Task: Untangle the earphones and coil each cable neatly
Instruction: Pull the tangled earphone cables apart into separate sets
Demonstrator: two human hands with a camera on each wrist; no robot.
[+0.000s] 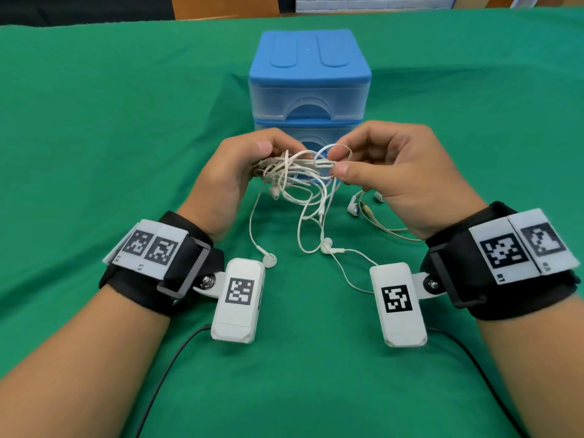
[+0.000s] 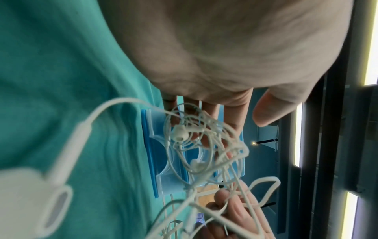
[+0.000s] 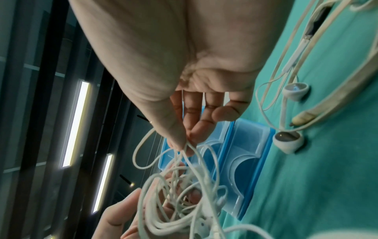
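Observation:
A tangle of white earphone cables (image 1: 297,172) hangs in the air between both hands, in front of the drawer unit. My left hand (image 1: 268,156) holds the bundle from the left, fingers curled behind it and thumb on top. My right hand (image 1: 339,158) pinches a cable strand at the tangle's right side between thumb and forefinger (image 3: 182,145). Loose strands drop to the green cloth, ending in two white earbuds (image 1: 269,260) (image 1: 327,245). In the left wrist view the tangle (image 2: 204,145) lies across my left fingers (image 2: 208,113). The right wrist view shows the bundle (image 3: 180,202) below the pinch.
A blue drawer unit (image 1: 309,77) with clear drawers stands just behind the hands. A second earphone set (image 1: 355,208) with a beige cable lies on the green tablecloth (image 1: 94,137) under my right hand; its earbuds (image 3: 294,90) show in the right wrist view.

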